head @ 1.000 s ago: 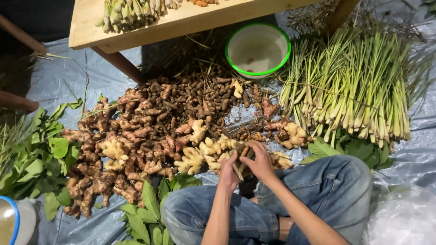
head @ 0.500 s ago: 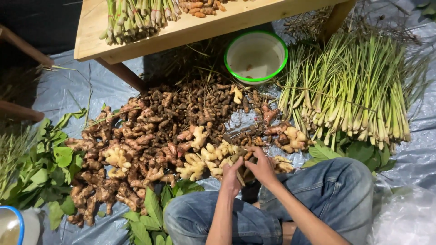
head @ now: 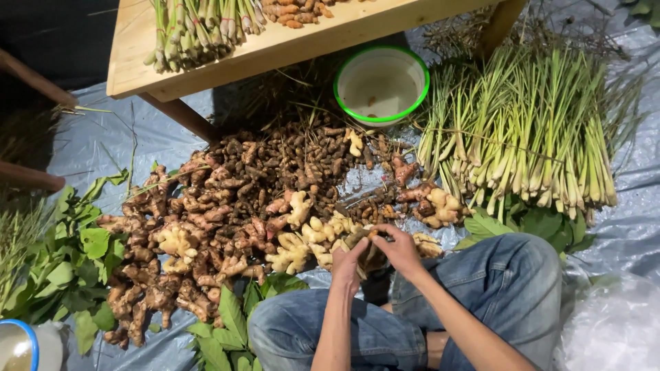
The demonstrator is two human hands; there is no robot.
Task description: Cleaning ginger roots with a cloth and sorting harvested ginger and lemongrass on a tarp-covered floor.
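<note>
A white bowl with a green rim [head: 381,82] stood on the grey plastic sheet [head: 96,148], just below the edge of the wooden worktop [head: 289,41]. On the worktop lay bundled green stalks [head: 199,27] and a small heap of brownish roots [head: 292,10]. To the right of the bowl, a wide bank of lemongrass stalks [head: 529,130] lay fanned out, with broad green leaves [head: 529,223] just under its cut ends. More leafy sprigs [head: 69,261] lay at the left. A blue-rimmed container [head: 17,343], perhaps a bucket, showed at the lower left corner, cut off by the frame.
</note>
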